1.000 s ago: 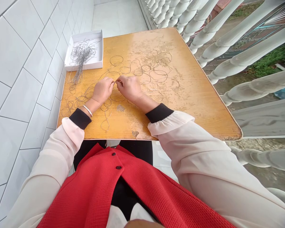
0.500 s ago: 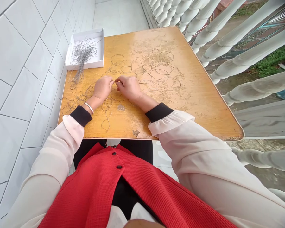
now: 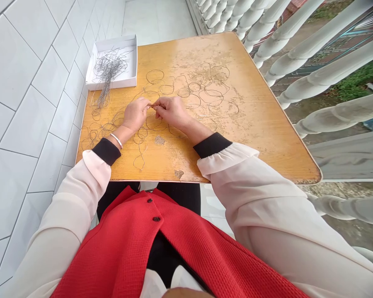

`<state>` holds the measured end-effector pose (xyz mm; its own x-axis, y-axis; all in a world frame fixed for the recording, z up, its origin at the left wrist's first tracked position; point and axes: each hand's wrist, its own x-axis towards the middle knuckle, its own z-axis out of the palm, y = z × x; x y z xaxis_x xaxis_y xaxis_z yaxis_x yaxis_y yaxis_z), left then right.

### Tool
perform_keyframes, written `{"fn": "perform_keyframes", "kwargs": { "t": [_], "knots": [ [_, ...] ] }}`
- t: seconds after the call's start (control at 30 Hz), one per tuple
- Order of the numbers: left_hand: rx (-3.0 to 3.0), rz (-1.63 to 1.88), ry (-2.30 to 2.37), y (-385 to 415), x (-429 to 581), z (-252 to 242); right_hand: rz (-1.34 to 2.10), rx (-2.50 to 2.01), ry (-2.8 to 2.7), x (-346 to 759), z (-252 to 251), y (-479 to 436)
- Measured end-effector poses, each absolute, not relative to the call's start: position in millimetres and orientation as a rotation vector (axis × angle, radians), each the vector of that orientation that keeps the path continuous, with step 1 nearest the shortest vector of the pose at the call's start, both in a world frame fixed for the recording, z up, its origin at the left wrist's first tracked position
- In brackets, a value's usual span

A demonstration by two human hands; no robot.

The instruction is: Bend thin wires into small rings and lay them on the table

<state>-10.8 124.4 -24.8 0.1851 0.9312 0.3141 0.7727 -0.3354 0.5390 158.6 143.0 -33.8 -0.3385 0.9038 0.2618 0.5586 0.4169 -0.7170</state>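
Observation:
My left hand (image 3: 134, 114) and my right hand (image 3: 170, 111) meet fingertip to fingertip over the left half of the wooden table (image 3: 255, 140). Both are closed in a pinch on what looks like a thin dark wire, mostly hidden by the fingers. Loops of the same thin wire (image 3: 214, 97) lie spread beyond and to the right of my right hand. More tangled wire loops (image 3: 93, 134) lie to the left of my left hand, and a thin curled strand (image 3: 139, 155) lies just below it.
A shallow white box (image 3: 132, 62) stands at the table's far left corner. From it a bundle of thin dark wires (image 3: 107, 78) hangs over the front rim onto the table. A white tiled wall (image 3: 27, 91) runs along the left, a white balustrade (image 3: 311, 82) along the right.
My right hand has shifted slightly to the right, its fingertips drawn a little away from the left ones. My left hand stays almost in place.

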Motion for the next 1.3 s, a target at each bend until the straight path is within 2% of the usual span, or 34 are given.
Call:
{"fn": "perform_keyframes", "kwargs": {
  "t": [0.27, 0.57, 0.83, 0.97, 1.1, 1.3],
  "knots": [
    [1.925, 0.988, 1.621, 126.9, -11.2, -28.7, 0.645, -1.343, -1.848, 158.8, -38.1, 146.6],
    [1.856, 1.131, 1.552, 137.4, -12.1, -37.1, 0.721, -1.327, -1.948, 162.6, -39.9, 154.7],
    [1.952, 1.24, 1.441, 146.3, -13.9, -47.0, 0.74, -1.233, -2.002, 164.5, -36.8, 154.0],
    [2.033, 1.306, 1.331, 145.0, -11.0, -50.7, 0.898, -1.238, -1.892, 164.8, -28.7, 153.1],
    [1.972, 1.307, 1.332, 137.5, -8.1, -40.9, 1.099, -1.275, -1.725, 162.5, -20.0, 148.3],
    [1.634, 1.377, 1.527, 121.9, -4.6, -14.5, 0.968, -1.338, -1.413, 160.1, -19.0, 147.5]
  ]
}}
